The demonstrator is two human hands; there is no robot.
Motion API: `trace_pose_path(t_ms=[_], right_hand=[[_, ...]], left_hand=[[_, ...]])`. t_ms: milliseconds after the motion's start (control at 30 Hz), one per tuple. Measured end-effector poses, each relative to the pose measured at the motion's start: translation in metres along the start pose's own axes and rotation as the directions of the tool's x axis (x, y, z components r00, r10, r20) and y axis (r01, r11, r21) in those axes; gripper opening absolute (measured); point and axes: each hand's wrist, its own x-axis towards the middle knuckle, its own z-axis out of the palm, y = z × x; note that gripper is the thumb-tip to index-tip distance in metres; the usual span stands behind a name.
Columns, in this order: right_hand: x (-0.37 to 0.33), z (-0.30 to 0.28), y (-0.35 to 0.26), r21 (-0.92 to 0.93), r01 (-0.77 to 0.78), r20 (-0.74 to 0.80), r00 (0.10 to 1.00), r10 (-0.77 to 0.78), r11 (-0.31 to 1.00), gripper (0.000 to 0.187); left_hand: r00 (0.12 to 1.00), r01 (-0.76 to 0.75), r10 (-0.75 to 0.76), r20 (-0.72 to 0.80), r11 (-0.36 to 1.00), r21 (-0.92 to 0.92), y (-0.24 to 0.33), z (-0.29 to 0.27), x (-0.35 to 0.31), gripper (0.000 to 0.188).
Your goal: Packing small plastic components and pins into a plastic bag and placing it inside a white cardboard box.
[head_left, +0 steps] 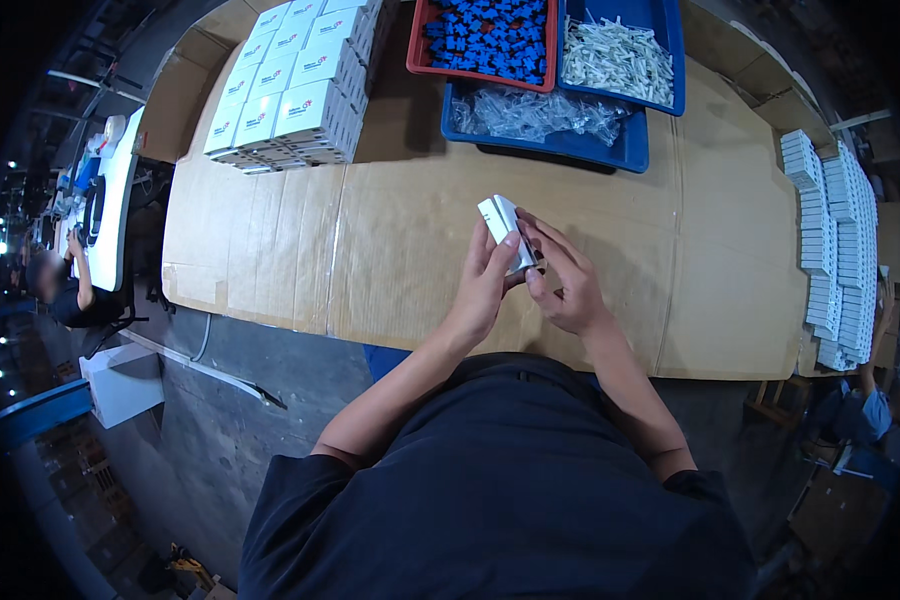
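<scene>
Both my hands hold a small white box-shaped thing (pixel 500 222) over the near middle of the table, tilted with its upper end pointing away from me. A dark seam or gap runs along its length, and small dark marks show on its left face. My left hand (pixel 482 288) grips it from the left, thumb lying across the front. On the other side, my right hand (pixel 574 288) has its fingers curled around the right edge and lower end. The fingers partly hide that lower end, so any small part there cannot be made out.
Cardboard covers the table (pixel 420 220). White boxes (pixel 280 95) are stacked at far left. At the back are a red tray (pixel 480 79) of blue pieces and blue trays (pixel 560 152) of white pieces and clear bags. White stacks (pixel 835 240) line the right edge. People (pixel 78 290) work nearby.
</scene>
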Motion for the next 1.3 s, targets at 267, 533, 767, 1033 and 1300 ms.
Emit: trace_pose_path(t_ms=[267, 533, 767, 1033, 1300], right_hand=[[-0.007, 0.026, 0.003, -0.220, 0.005, -0.160, 0.986, -0.041, 0.975, 0.042], [-0.012, 0.035, 0.012, -0.302, 0.000, -0.162, 0.985, -0.051, 0.953, 0.038], [-0.012, 0.036, 0.017, -0.325, 0.017, -0.158, 0.985, -0.072, 0.946, 0.038], [0.005, 0.028, 0.001, 0.108, 0.044, -0.195, 0.981, -0.022, 0.993, 0.042], [0.012, -0.003, -0.019, 0.636, -0.595, 0.228, 0.753, 0.618, 0.491, 0.057]], left_hand=[[0.989, 0.062, -0.062, -0.137, 0.998, -0.003, -0.009, 0.005, 0.002, 0.047], [0.987, 0.070, -0.073, -0.141, 0.997, -0.031, -0.009, 0.004, 0.000, 0.040], [0.990, 0.047, -0.053, -0.134, 0.998, -0.045, -0.010, 0.004, -0.002, 0.038], [0.987, -0.139, 0.133, -0.093, 0.988, -0.060, -0.008, -0.012, 0.006, 0.063], [0.854, -0.520, 0.400, 0.332, 0.680, 0.517, 0.003, -0.030, 0.003, 0.112]])
